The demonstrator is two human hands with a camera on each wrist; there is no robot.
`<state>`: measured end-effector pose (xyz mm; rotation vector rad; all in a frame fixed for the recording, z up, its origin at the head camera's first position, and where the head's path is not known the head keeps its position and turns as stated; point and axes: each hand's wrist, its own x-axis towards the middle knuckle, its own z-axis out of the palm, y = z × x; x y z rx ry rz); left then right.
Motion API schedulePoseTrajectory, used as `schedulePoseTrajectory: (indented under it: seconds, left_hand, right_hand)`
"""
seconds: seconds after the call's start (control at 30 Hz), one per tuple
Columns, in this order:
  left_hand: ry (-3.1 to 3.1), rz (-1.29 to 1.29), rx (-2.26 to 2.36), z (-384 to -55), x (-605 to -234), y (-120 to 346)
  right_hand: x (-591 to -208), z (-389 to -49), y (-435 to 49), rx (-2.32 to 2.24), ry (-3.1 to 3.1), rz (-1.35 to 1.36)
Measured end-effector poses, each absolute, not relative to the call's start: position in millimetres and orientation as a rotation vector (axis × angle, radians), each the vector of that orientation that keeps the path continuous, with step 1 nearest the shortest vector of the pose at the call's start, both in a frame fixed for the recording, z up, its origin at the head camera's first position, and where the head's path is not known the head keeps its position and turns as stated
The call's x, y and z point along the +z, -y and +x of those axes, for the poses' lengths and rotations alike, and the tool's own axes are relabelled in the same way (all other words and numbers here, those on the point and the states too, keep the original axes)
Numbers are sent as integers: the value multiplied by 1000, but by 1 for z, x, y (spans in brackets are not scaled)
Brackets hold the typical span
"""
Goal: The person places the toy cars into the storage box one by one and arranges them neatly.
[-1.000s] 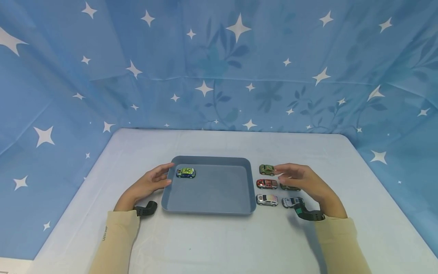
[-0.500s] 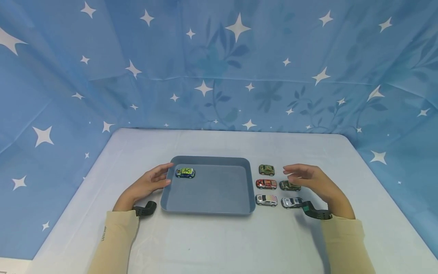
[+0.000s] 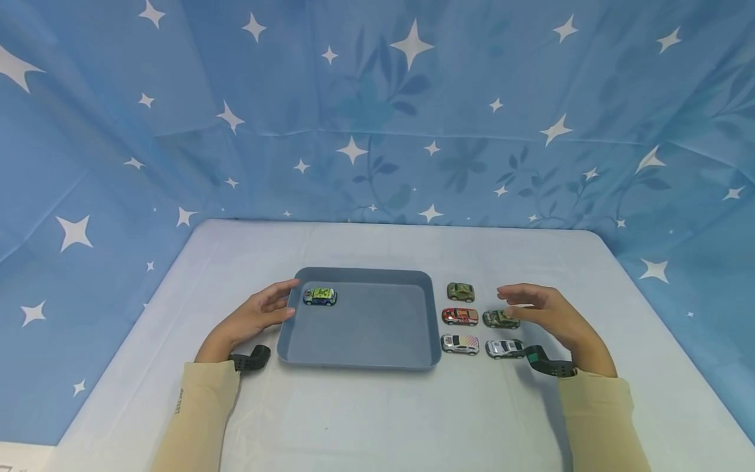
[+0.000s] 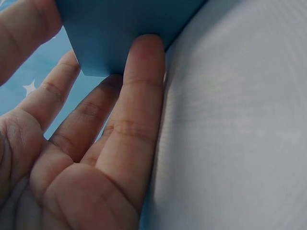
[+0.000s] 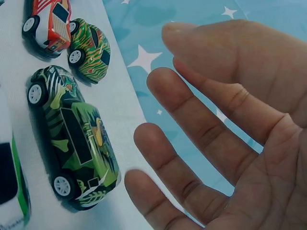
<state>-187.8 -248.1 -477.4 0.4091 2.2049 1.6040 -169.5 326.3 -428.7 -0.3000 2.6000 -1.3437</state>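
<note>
My left hand [image 3: 259,313] rests its fingers against the left side of the blue-grey tray [image 3: 360,359]; the left wrist view shows fingertips on the tray wall [image 4: 100,43]. Inside the tray, near its back left corner, sits a yellow-green and blue toy car [image 3: 320,297]. My right hand [image 3: 548,311] hovers with relaxed fingers and nothing in them, over the right edge of the dark green camouflage toy car [image 3: 500,319]. In the right wrist view that green car [image 5: 79,139] lies beside the fingertips, apart from them.
Right of the tray stand a green toy car [image 3: 460,292], a red one [image 3: 460,317], a white one [image 3: 460,345] and a silver one [image 3: 504,349]. A white cloth covers the table [image 3: 366,419]. Behind hangs a blue star-patterned curtain [image 3: 295,98].
My right hand has drawn back to the right from the green car at the back, uncovering more of the camouflage car. My left hand and the tray stay in place.
</note>
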Motion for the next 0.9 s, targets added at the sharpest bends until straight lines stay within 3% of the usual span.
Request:
schedulePoseTrajectory:
  seconds: [0.9]
  left_hand:
    - [-2202, 419, 1600, -188, -475, 247]
  right_hand:
    - [-449, -172, -333, -1193, -2587, -171]
